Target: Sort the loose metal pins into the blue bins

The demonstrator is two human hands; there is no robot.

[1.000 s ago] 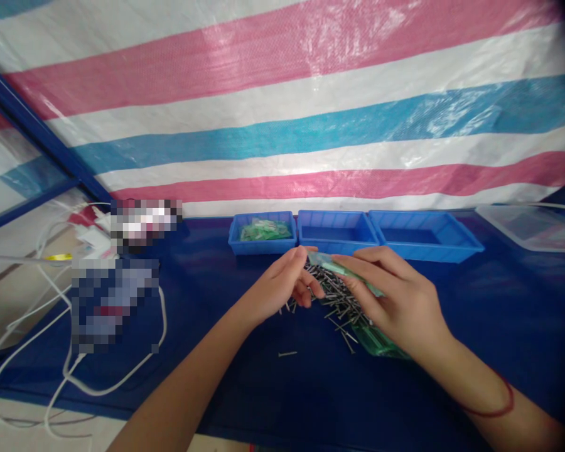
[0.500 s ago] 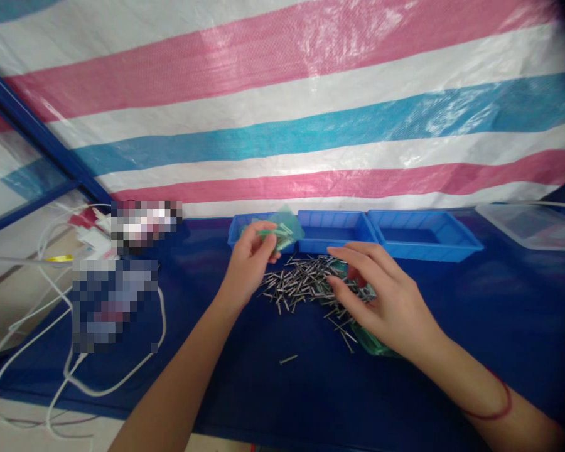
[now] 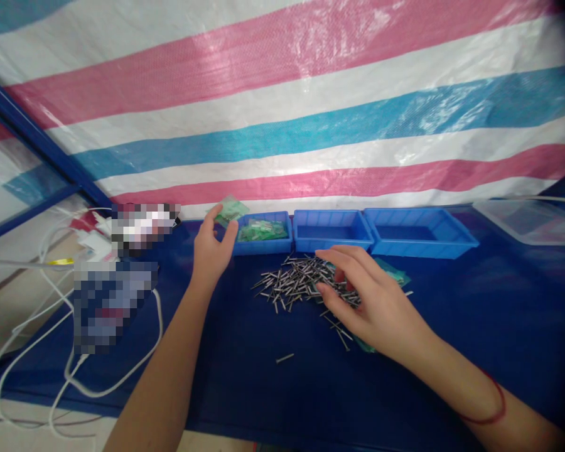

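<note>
My left hand point(image 3: 211, 248) is at the left end of the blue bins, thumb and index finger spread apart. A small clear green bag point(image 3: 232, 210) lies at its fingertips, by the left bin's back corner. That left bin point(image 3: 263, 247) holds several similar green bags point(image 3: 262, 230). My right hand point(image 3: 365, 295) hovers over the right part of a heap of loose metal nails point(image 3: 294, 282), its fingers curved and apart with nothing visible between them. More green plastic point(image 3: 395, 273) shows behind and below this hand, partly hidden by it.
Two further blue bins, a middle one point(image 3: 332, 242) and a right one point(image 3: 421, 248), continue the row. One single nail point(image 3: 285, 358) lies nearer the front edge. A clear plastic lid point(image 3: 527, 223) rests at far right. White cables point(image 3: 117, 390) and blurred items occupy the left.
My left hand has moved left from over the left bin, its fingers have spread, and the bag once pinched there is now by the bin's back corner. My right hand shifts slightly left.
</note>
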